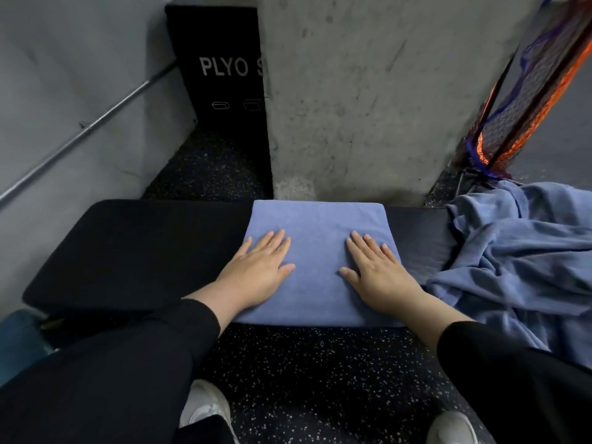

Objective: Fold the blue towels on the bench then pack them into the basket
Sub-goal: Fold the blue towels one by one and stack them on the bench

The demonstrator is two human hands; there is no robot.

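Note:
A folded blue towel (317,225) lies flat across the middle of the black padded bench (134,251), its near edge hanging slightly over the bench front. My left hand (256,274) presses flat on the towel's left side with straight fingers. My right hand (378,274) presses flat on its right side in the same way. A heap of unfolded blue towels (519,257) is piled on the right end of the bench. No basket is in view.
A concrete pillar (368,91) stands right behind the bench. A black plyo box (224,68) sits in the corner at the back left. An orange and blue net (528,91) leans at the right. Speckled rubber floor (320,373) and my shoes lie below.

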